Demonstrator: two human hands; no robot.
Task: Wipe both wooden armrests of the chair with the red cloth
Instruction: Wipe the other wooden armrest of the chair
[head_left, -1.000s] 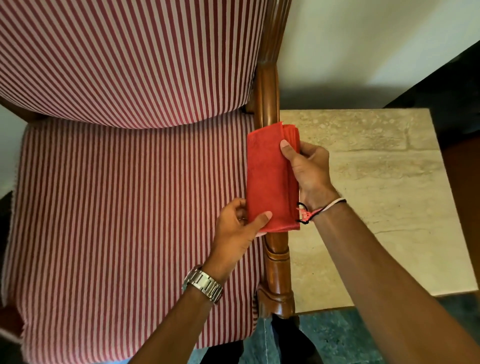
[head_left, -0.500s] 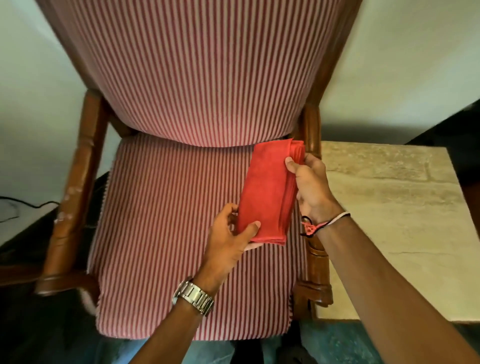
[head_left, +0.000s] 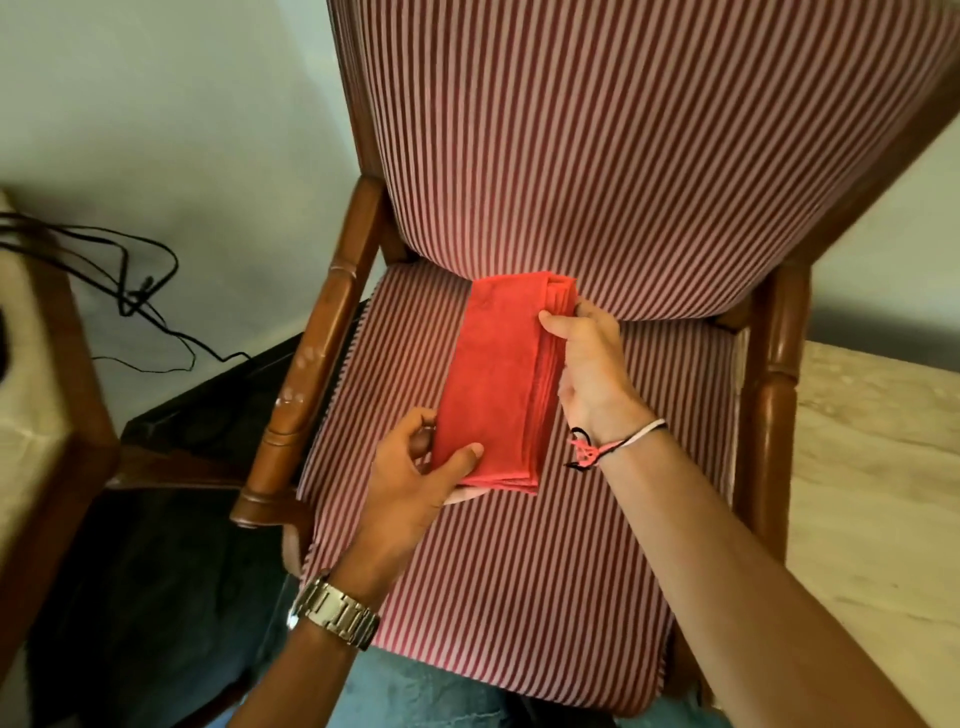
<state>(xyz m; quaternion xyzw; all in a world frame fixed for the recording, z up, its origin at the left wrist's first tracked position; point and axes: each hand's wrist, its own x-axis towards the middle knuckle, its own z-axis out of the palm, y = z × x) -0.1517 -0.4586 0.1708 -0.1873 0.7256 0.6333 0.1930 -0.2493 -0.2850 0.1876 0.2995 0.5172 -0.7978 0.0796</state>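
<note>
Both hands are pinching the folded red cloth (head_left: 498, 379), held up over the striped seat (head_left: 519, 571) of the chair. Left hand (head_left: 415, 483) grips the near end, thumb on top; right hand (head_left: 592, 374) clamps the far edge near the backrest (head_left: 623, 156). Left armrest (head_left: 311, 353) and right armrest (head_left: 776, 374) sit off to either side, neither touched by the cloth. Stone counter (head_left: 872, 493) sits just past the right armrest, and loose black cables (head_left: 130, 291) run along the wall on the left.
</note>
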